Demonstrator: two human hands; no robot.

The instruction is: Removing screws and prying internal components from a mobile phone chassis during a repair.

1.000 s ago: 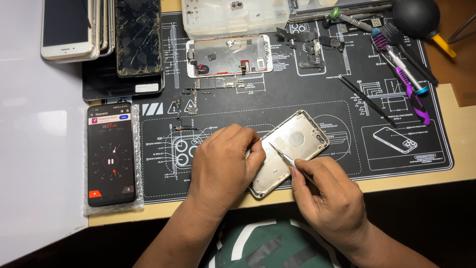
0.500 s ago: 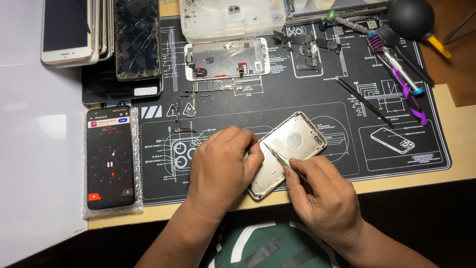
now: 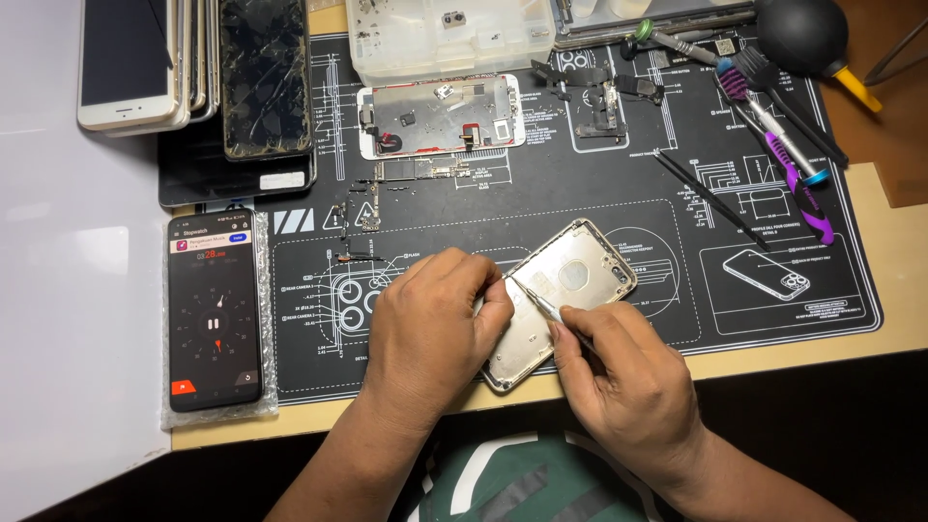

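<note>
A silver phone housing [image 3: 559,300] is seen lying tilted on the black repair mat [image 3: 599,213], near the front edge of the surface [image 3: 899,290]. Its lower left part is covered and pinned down by the left hand [image 3: 435,324], whose fingers are curled over it. A thin metal tool [image 3: 543,304] is pinched in the closed fingers of the right hand [image 3: 628,382], and its tip is set inside the housing close to the left fingertips. A dark phone showing a timer screen [image 3: 215,309] is laid on a padded sheet left of the mat. A stripped white phone frame [image 3: 440,116] is placed farther back, with a cracked phone [image 3: 266,77] beyond it to the left. Purple-handled tools [image 3: 788,159] are lying at the mat's right side.
</note>
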